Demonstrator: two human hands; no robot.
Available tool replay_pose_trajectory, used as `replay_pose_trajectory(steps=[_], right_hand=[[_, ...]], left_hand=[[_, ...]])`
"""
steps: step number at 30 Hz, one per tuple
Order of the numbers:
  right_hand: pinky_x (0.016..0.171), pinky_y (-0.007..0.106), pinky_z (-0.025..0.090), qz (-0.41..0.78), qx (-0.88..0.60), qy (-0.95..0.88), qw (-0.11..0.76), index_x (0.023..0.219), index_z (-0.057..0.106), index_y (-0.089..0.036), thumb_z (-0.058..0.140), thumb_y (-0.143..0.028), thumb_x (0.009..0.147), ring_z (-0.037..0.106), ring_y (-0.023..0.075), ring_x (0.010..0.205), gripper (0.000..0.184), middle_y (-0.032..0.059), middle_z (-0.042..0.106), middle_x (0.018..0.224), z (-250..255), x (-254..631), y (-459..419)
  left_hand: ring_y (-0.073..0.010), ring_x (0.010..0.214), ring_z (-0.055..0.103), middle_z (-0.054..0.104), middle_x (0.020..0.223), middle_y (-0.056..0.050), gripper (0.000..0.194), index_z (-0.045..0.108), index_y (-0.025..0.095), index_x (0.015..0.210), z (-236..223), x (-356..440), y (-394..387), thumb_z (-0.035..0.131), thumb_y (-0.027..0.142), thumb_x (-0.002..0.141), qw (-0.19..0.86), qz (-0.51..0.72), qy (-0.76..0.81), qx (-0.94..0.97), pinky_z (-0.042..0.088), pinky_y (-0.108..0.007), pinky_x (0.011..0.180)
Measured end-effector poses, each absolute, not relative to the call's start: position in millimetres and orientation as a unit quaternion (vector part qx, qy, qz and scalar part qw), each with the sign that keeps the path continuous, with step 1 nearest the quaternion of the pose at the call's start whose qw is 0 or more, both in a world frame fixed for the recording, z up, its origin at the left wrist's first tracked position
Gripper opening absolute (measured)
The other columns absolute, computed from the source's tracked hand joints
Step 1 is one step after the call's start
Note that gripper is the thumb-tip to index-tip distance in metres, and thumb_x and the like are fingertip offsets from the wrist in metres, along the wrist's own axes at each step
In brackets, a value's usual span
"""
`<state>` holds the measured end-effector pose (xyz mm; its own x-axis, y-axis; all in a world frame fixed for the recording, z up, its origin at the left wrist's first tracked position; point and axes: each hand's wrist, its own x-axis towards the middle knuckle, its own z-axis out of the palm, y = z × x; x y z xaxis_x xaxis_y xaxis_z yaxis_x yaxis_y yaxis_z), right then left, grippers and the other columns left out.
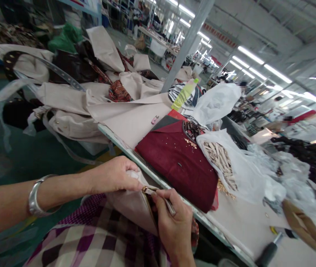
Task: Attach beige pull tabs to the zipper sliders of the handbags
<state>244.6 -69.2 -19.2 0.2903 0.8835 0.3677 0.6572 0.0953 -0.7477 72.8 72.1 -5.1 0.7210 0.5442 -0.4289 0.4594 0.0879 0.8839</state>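
A cream bag [131, 204] lies over my lap, its zipper edge facing up, with some red patterned lining or cloth [195, 233] showing behind my right wrist. My left hand [119, 176] is closed on the bag's edge by the end of the zipper, thumb on top. Right beside it, my right hand [173, 218] pinches a narrow pale strip [169, 205] at the gold-coloured zipper end [147, 190]. The fingertips of both hands are nearly together. My right fingers and palm hide part of the strip and the bag opening.
A table edge [158, 181] runs diagonally before me. On it lie folded maroon cloth [177, 159] with small gold pieces, a plastic bag of pale strips [220, 159], a dark-handled tool [267, 254] and a cardboard piece [304, 226]. Several cream bags [65, 98] are heaped at the left.
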Motion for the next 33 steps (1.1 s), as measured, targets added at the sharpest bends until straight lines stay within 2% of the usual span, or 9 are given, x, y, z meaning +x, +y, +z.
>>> replay_pose_trajectory(steps=[5,9,12,16,20,26,28,30,33], right_hand=[[0.059,0.016,0.049,0.203,-0.650,-0.575,0.453,0.084,0.072,-0.023,0.063,-0.026,0.092,0.066,0.0105,0.059,0.013,-0.0039,0.071,0.069,-15.1,246.3,-82.7],[0.056,0.017,0.047,0.460,-0.663,-0.478,0.346,0.089,0.074,-0.022,0.070,-0.030,0.084,0.065,0.0129,0.063,0.010,-0.0022,0.072,0.073,1.0,254.6,-88.4],[0.063,0.019,0.050,0.594,-0.613,-0.406,0.326,0.103,0.073,-0.023,0.077,-0.033,0.075,0.069,0.0167,0.077,0.029,0.0007,0.075,0.089,15.2,259.4,-87.0],[0.077,0.023,0.054,0.674,-0.551,-0.357,0.339,0.120,0.070,-0.025,0.081,-0.041,0.074,0.069,0.0183,0.094,0.050,0.0038,0.071,0.114,22.7,263.3,-79.8],[0.075,0.023,0.056,0.739,-0.481,-0.341,0.325,0.125,0.070,-0.022,0.085,-0.054,0.071,0.071,0.0179,0.091,0.065,0.0077,0.069,0.119,14.3,275.9,-71.7],[0.087,0.030,0.057,0.827,-0.388,-0.281,0.293,0.127,0.069,-0.018,0.099,-0.050,0.049,0.068,0.0247,0.108,0.089,0.0123,0.069,0.120,4.7,296.2,-64.0],[0.085,0.029,0.056,0.809,-0.426,-0.273,0.297,0.122,0.070,-0.019,0.098,-0.050,0.052,0.068,0.0214,0.101,0.081,0.0090,0.071,0.109,5.7,289.1,-62.7],[0.068,0.023,0.054,0.748,-0.511,-0.297,0.301,0.110,0.070,-0.018,0.091,-0.046,0.064,0.066,0.0146,0.079,0.058,0.0033,0.070,0.092,7.6,274.4,-62.2],[0.053,0.018,0.041,0.600,-0.638,-0.393,0.279,0.088,0.067,-0.017,0.073,-0.037,0.079,0.052,0.0087,0.060,0.023,-0.0036,0.062,0.070,11.4,250.1,-63.8]], left_hand=[[-0.0112,0.054,0.044,0.051,0.058,0.002,0.027,0.058,0.016,0.064,-4.1,69.6,69.0,0.066,0.042,0.066,0.598,0.035,0.386,0.702,0.027,-0.019,0.045],[-0.0104,0.052,0.041,0.046,0.056,0.003,0.028,0.056,0.016,0.062,1.6,66.7,64.7,0.066,0.041,0.069,0.572,0.021,0.369,0.732,0.025,-0.020,0.043],[-0.0099,0.051,0.039,0.043,0.056,0.004,0.029,0.055,0.016,0.062,2.5,63.6,60.0,0.066,0.042,0.071,0.557,0.011,0.357,0.750,0.022,-0.021,0.042],[-0.0095,0.050,0.037,0.036,0.054,0.004,0.031,0.050,0.017,0.059,1.2,61.2,55.6,0.065,0.042,0.070,0.527,0.019,0.377,0.762,0.018,-0.022,0.042],[-0.0094,0.050,0.035,0.035,0.054,0.004,0.033,0.049,0.017,0.058,3.8,62.1,55.8,0.065,0.043,0.070,0.516,0.014,0.381,0.767,0.018,-0.022,0.042],[-0.0101,0.051,0.035,0.037,0.056,0.004,0.028,0.054,0.017,0.064,9.4,61.2,59.0,0.061,0.043,0.074,0.544,0.001,0.356,0.760,0.021,-0.022,0.044],[-0.0102,0.051,0.034,0.034,0.056,0.004,0.025,0.053,0.017,0.063,10.0,60.7,59.4,0.059,0.040,0.073,0.543,0.001,0.353,0.762,0.019,-0.023,0.044],[-0.0104,0.051,0.034,0.032,0.056,0.004,0.023,0.051,0.018,0.063,10.3,60.7,59.2,0.059,0.037,0.072,0.534,0.000,0.354,0.768,0.017,-0.024,0.044],[-0.0104,0.051,0.034,0.034,0.057,0.004,0.023,0.049,0.018,0.063,10.8,62.0,58.3,0.058,0.036,0.072,0.535,0.002,0.353,0.767,0.018,-0.023,0.044]])
